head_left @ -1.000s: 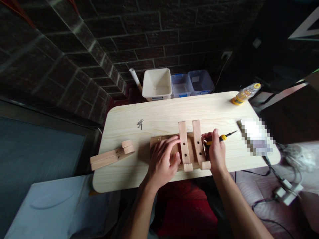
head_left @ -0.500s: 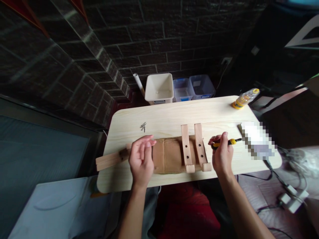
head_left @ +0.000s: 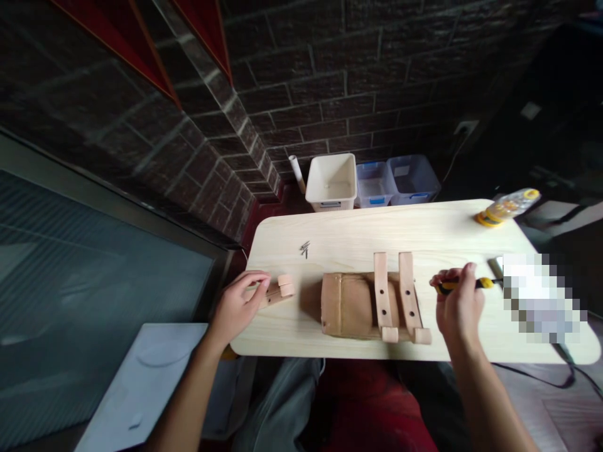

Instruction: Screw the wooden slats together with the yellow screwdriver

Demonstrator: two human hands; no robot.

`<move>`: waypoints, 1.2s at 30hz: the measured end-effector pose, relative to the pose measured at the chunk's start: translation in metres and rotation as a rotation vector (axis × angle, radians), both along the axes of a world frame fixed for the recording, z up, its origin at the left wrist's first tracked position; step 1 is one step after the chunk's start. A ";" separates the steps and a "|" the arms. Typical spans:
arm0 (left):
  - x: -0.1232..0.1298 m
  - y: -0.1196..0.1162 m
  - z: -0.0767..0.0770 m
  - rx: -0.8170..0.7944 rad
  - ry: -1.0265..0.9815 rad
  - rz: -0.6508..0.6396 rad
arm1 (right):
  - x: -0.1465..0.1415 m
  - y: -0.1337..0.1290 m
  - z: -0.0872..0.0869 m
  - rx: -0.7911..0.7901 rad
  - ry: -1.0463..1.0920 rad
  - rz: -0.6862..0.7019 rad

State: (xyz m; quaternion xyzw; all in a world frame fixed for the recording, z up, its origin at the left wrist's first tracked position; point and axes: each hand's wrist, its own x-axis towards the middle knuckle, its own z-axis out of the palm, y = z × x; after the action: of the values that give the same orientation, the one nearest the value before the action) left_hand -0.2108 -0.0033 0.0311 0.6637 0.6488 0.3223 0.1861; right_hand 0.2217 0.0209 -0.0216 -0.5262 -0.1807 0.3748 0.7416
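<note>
My left hand (head_left: 241,301) is at the left end of the table, its curled fingers and thumb closed over a pair of wooden strips (head_left: 279,296) with dark holes and a raised block at the end. The hand covers their left part. In my right hand (head_left: 458,306) is a screwdriver (head_left: 485,283) with a yellow and black handle, its shaft pointing right. Between my hands lies a brown cardboard box (head_left: 357,306). Two more wooden strips with holes and blocks at their near ends, one left (head_left: 382,292) and one right (head_left: 407,292), rest across it.
A small pile of dark screws (head_left: 305,248) lies on the pale wooden table (head_left: 339,235). A clear bottle-shaped case with yellow ends (head_left: 509,207) stands at the back right. A blurred-out object (head_left: 539,298) is at the right. Beyond the table are plastic bins (head_left: 331,179).
My left hand has moved left from beside the cardboard box onto the wooden strips. My right hand still holds the screwdriver. The view has turned left, so the table appears farther right.
</note>
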 end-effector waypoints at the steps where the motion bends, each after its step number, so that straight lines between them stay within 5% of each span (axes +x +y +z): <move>1: -0.002 0.010 0.001 -0.036 0.041 -0.026 | -0.001 0.003 -0.001 0.000 0.003 -0.004; 8: 0.027 0.120 -0.009 -0.272 0.267 -0.107 | 0.001 0.024 -0.013 0.004 -0.017 -0.038; 11: 0.048 0.140 -0.014 -0.388 0.393 -0.097 | 0.009 0.032 -0.016 -0.003 -0.035 -0.052; 25: 0.088 0.123 -0.029 -0.546 0.722 -0.007 | 0.014 0.050 -0.027 0.002 -0.072 -0.039; 36: 0.111 0.111 -0.013 -0.580 0.753 -0.093 | 0.040 0.050 -0.010 0.035 0.002 -0.113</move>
State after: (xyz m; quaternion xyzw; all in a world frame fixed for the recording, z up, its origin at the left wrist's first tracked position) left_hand -0.1003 0.1078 0.0180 0.6831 0.7041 -0.1439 0.1297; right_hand 0.2615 0.0713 -0.0318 -0.5223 -0.1566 0.3298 0.7707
